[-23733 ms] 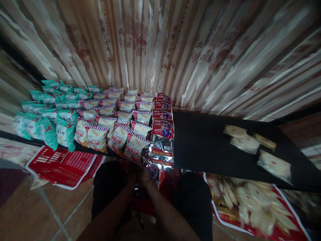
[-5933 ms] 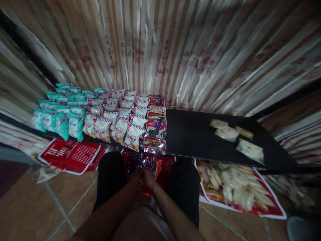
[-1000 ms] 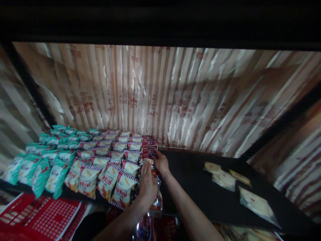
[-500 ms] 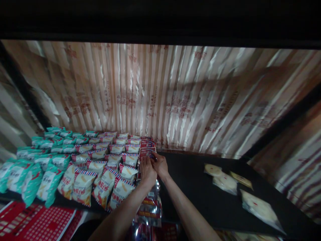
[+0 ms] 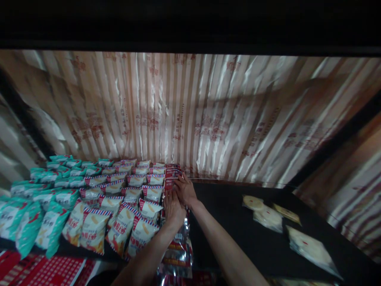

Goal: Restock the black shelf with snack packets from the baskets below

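Observation:
Both my hands reach onto a black shelf. My right hand presses on the dark red snack packets standing in a column at the back; its fingers are partly curled on one packet. Just behind it, my left hand lies on the same column, fingers bent down over the packets. More red and silver packets of this column run toward the front edge, below my wrists.
Left of the column stand rows of white, red and blue striped snack bags, then teal bags. Clear-wrapped round cakes lie at the right. A striped shiny sheet backs the shelf. Red baskets sit below.
Both hands have shifted slightly along the red packet column; my right hand reached further back and my left hand drew a little toward me. The view drifted right.

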Motion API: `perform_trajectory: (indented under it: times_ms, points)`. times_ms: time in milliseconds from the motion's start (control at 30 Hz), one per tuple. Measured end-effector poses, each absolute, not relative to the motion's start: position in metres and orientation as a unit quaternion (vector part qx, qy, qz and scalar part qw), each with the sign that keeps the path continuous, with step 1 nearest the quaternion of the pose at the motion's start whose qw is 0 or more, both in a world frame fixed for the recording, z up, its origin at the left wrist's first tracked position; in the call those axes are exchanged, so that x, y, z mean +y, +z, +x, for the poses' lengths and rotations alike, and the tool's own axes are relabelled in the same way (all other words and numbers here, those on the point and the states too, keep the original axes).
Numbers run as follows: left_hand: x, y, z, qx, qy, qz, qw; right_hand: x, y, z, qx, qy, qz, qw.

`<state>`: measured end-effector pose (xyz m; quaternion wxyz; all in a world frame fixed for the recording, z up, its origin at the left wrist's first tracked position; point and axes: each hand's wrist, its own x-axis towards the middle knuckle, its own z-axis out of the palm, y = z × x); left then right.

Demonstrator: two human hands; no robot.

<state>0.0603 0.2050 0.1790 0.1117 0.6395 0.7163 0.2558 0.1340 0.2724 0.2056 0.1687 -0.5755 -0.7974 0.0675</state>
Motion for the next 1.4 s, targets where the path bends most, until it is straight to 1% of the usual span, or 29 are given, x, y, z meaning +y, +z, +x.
perform_trajectory:
  times_ms: [300,567,1033,1400]
  points:
    - [0.194,0.176,0.063,0.709,0.249,0.655,0.084,0.302,0.204,0.122,-0.852,0.036,-0.517,0.079]
    - [0.192,0.168,0.066,0.704,0.234,0.668,0.063,0.314,0.204,0.107,-0.801,0.062,-0.594,0.04]
    - [0.194,0.168,0.066,0.703,0.215,0.672,0.089,0.321,0.191,0.103,-0.786,0.047,-0.613,0.069]
    - [0.194,0.162,0.066,0.696,0.227,0.677,0.076,0.323,0.188,0.102,-0.763,0.093,-0.636,0.065]
